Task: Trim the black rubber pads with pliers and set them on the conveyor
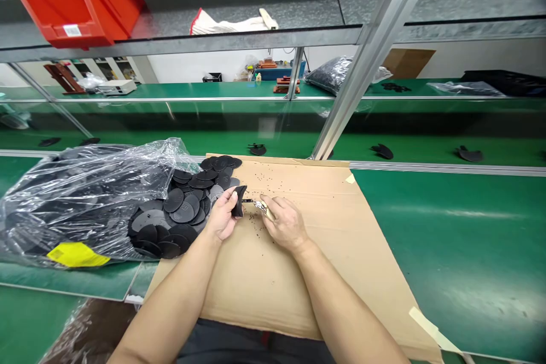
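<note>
While the left hand [219, 214] grips a curved black rubber disc [239, 201], the right hand [285, 223] pinches small metal snips [261, 207], a heap of round black discs [181, 213] lying alongside.

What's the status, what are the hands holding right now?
Left hand holding bent black disc. Right hand holding small snips at its edge. Black crumbs scattered on cardboard sheet.

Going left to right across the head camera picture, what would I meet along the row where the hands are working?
Plastic bag of black discs → loose black discs → left hand → black piece → small metal tool → right hand → green bench top
</note>
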Tool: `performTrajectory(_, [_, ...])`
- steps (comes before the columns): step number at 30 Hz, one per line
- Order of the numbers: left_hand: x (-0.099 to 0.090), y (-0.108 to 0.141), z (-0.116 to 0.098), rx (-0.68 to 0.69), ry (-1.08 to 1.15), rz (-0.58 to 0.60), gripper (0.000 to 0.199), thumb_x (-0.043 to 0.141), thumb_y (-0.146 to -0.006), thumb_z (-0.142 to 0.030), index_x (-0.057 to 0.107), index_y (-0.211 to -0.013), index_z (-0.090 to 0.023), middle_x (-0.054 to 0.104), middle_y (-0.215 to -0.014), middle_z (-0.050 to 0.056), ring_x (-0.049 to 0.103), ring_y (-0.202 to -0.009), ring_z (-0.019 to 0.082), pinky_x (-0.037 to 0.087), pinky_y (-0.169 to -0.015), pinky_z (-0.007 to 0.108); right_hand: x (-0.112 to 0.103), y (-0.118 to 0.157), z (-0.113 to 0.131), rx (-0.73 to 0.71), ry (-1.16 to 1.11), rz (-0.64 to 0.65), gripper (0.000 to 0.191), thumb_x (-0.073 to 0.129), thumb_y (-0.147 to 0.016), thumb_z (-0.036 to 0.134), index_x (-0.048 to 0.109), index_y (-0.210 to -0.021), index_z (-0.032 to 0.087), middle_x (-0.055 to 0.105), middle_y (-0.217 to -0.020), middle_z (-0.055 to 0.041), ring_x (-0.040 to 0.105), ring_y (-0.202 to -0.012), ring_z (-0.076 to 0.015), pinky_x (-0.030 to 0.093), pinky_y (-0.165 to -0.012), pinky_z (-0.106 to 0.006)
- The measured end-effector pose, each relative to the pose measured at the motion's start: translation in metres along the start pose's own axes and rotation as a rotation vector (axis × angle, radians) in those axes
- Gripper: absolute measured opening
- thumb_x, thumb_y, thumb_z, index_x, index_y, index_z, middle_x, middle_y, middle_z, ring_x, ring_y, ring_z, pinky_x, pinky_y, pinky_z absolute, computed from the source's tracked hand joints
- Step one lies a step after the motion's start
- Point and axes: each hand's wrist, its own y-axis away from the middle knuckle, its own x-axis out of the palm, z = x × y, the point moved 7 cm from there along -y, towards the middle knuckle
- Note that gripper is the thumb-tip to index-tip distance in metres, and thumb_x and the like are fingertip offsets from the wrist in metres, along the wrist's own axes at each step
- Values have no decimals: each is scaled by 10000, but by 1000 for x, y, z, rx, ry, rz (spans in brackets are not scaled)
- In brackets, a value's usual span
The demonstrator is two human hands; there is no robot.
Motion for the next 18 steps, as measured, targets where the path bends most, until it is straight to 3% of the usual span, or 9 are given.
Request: performTrajectory(18, [-1, -1, 2, 4, -6, 12, 498, 829, -621, -341, 623, -1046, -180, 591, -773, -4, 481, -507, 54, 363, -441, 187, 1, 0, 0, -2, 23, 0, 369, 504, -849, 196, 579, -1210, 195, 624, -863, -63, 547, -798, -221, 437, -776, -338])
